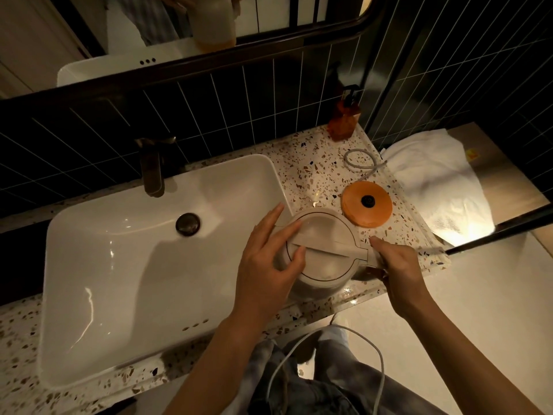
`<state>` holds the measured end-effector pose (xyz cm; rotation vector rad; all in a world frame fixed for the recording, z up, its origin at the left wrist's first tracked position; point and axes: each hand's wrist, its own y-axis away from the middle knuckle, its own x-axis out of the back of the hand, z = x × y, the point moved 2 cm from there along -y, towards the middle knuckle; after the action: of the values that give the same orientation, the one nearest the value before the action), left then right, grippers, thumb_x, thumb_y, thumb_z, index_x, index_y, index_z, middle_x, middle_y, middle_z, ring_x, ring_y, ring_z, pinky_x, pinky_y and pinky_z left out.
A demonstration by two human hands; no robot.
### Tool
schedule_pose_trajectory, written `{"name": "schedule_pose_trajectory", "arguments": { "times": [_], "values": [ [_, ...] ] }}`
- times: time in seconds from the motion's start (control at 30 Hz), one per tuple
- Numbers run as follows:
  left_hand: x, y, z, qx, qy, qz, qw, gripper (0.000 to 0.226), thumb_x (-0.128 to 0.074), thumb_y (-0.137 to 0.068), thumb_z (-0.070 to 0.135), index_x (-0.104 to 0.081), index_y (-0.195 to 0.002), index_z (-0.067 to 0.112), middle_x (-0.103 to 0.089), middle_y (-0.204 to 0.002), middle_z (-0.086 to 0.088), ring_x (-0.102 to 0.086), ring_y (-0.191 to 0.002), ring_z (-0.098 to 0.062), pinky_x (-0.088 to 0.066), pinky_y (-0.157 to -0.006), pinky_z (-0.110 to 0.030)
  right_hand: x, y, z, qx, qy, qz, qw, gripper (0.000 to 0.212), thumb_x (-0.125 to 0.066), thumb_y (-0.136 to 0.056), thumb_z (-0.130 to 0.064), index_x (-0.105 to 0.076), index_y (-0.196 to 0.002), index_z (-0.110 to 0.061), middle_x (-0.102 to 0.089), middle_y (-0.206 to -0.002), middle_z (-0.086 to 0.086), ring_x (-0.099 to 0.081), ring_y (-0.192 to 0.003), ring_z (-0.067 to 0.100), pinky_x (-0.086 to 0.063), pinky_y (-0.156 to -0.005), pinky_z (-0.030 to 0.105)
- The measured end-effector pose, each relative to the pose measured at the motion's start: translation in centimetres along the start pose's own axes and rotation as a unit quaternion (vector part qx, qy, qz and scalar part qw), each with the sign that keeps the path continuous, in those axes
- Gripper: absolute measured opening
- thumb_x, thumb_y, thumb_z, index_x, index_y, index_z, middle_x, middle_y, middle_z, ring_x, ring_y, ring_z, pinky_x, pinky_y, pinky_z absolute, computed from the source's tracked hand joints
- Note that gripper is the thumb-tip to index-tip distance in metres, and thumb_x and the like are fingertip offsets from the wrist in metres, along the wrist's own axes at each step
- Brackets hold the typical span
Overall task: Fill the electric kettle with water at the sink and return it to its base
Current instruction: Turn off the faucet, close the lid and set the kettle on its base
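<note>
A cream electric kettle [326,256] with its lid down is seen from above at the counter's front edge, just right of the white sink [143,265]. My right hand [398,265] grips its handle on the right side. My left hand [269,256] rests on the lid and left wall, fingers spread. The round orange base [367,204] lies bare on the terrazzo counter [311,172] just behind the kettle. A dark faucet [153,166] stands behind the basin, with no water running.
An amber soap dispenser [344,115] stands in the back corner. The base's grey cord [359,160] coils behind it, and a white cable [353,348] hangs before my legs. A white towel [434,181] lies to the right. The drain [187,224] sits mid-basin.
</note>
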<state>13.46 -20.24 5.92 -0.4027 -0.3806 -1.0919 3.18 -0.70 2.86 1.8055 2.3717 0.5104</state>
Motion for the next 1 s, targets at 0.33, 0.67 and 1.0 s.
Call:
{"name": "schedule_pose_trajectory", "arguments": {
  "times": [0.33,0.67,1.0],
  "values": [
    [-1.7,0.7,-0.4,0.254,0.267,-0.038,0.929,0.057,-0.057,-0.094,0.023,-0.037,-0.145,0.035,-0.054,-0.137,0.011,-0.051,-0.126,-0.006,-0.049,-0.081,-0.007,-0.4,0.4,-1.0,-0.001,0.0,-0.006,1.0,0.112,-0.064,-0.055,-0.079,-0.046,-0.084,0.027,-0.047,-0.086,0.052,-0.049,-0.082,0.068,-0.046,-0.077,0.073],
    [-3.4,-0.3,-0.2,0.289,0.323,-0.011,0.901,0.053,-0.055,-0.094,0.018,-0.044,-0.145,0.03,-0.061,-0.129,0.014,-0.058,-0.113,0.002,-0.05,-0.078,-0.008,1.3,-1.1,-1.7,0.02,0.006,-0.006,1.0,0.092,-0.068,-0.058,-0.072,-0.046,-0.06,0.016,-0.046,-0.071,0.048,-0.046,-0.071,0.065,-0.047,-0.067,0.058],
    [-11.5,-6.8,3.0,0.303,0.359,-0.044,0.882,0.036,-0.068,-0.08,0.035,-0.063,-0.115,0.034,-0.071,-0.119,0.012,-0.064,-0.112,-0.007,-0.05,-0.092,-0.026,9.5,-8.7,-3.1,0.017,-0.036,0.038,0.998,0.07,-0.063,-0.063,-0.046,-0.053,-0.069,0.023,-0.049,-0.066,0.042,-0.048,-0.064,0.035,-0.041,-0.065,0.043]
  ]
}}
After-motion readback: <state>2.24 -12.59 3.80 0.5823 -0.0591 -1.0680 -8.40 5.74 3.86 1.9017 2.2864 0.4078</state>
